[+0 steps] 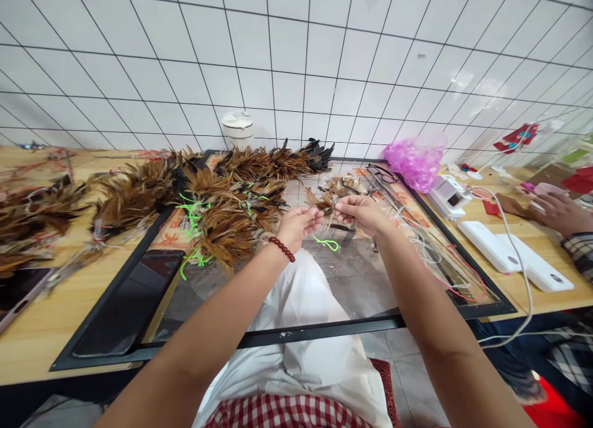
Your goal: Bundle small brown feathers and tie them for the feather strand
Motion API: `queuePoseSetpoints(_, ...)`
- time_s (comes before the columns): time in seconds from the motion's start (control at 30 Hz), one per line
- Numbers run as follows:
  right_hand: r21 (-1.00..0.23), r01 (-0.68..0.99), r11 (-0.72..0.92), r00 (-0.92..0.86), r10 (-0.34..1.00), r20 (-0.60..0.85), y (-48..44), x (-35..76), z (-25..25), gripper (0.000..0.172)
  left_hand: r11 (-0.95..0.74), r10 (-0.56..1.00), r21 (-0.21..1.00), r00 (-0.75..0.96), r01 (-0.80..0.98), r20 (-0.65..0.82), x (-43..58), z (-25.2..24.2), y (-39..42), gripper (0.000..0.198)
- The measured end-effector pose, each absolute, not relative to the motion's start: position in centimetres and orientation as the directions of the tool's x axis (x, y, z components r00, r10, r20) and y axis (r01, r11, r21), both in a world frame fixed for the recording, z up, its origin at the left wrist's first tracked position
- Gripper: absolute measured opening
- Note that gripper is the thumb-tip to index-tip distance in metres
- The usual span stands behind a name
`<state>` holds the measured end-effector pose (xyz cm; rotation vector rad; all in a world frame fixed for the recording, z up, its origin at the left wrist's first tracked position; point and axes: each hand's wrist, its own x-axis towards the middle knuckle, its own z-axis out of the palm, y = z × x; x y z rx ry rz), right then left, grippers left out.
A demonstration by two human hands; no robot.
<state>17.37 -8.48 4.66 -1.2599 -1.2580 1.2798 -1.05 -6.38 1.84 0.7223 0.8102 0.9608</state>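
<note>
Both hands are pinched narrow, the left hand and right hand sharing a small tuft of brown feathers right at the fingertips. The risk, by the look of it, is a slack pinch letting the light quills slip and scatter. Under the grip lies a black-framed glass tabletop, with tied feather bundles off to its left and a white tiled wall beyond.

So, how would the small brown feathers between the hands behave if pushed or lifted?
The brown feathers are probably very light and floppy: thin wisps pinched between the left hand and right hand. A push would likely scatter them, like the loose feathers lying on the glass tabletop. Being flat, they should not roll.
</note>
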Motion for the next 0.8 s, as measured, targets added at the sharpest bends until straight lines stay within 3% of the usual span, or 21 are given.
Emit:
queuePoseSetpoints(0.23, -0.923, 0.318, 0.216, 0.04, 0.97, 0.24, -7.8, 15.8, 3.0, 0.029, 0.501, 0.828, 0.805, 0.447, -0.319, -0.339, -0.7, 2.4, -7.1, 0.002)
queuePoseSetpoints(0.4, -0.948, 0.27, 0.171, 0.095, 0.975, 0.203, -7.3, 15.9, 2.7, 0.025, 0.501, 0.825, 0.806, 0.457, -0.316, -0.333, -0.8, 2.4, -6.9, 0.009)
queuePoseSetpoints(0.47, -0.935, 0.335, 0.113, 0.178, 0.967, 0.181, -7.1, 16.6, 2.6, 0.021, 0.483, 0.845, 0.808, 0.422, -0.337, -0.329, -0.8, 2.3, -6.7, 0.011)
queuePoseSetpoints(0.57, -0.776, 0.623, 0.105, 0.268, 0.902, 0.337, -7.1, 17.6, 2.7, 0.017, 0.454, 0.872, 0.81, 0.37, -0.371, -0.32, -0.9, 2.1, -6.4, 0.012)
queuePoseSetpoints(0.67, -0.491, 0.828, 0.269, 0.053, 0.835, 0.547, -8.0, 17.4, 3.2, 0.03, 0.445, 0.88, 0.809, 0.354, -0.385, -0.316, -1.0, 2.1, -6.3, 0.011)
queuePoseSetpoints(0.73, -0.355, 0.855, 0.379, -0.14, 0.827, 0.545, -8.7, 16.5, 3.7, 0.039, 0.442, 0.881, 0.812, 0.355, -0.382, -0.312, -1.0, 2.1, -6.3, 0.011)
queuePoseSetpoints(0.8, -0.318, 0.855, 0.409, -0.236, 0.855, 0.462, -9.2, 15.5, 3.9, 0.044, 0.429, 0.886, 0.821, 0.355, -0.376, -0.3, -1.0, 2.2, -6.5, 0.013)
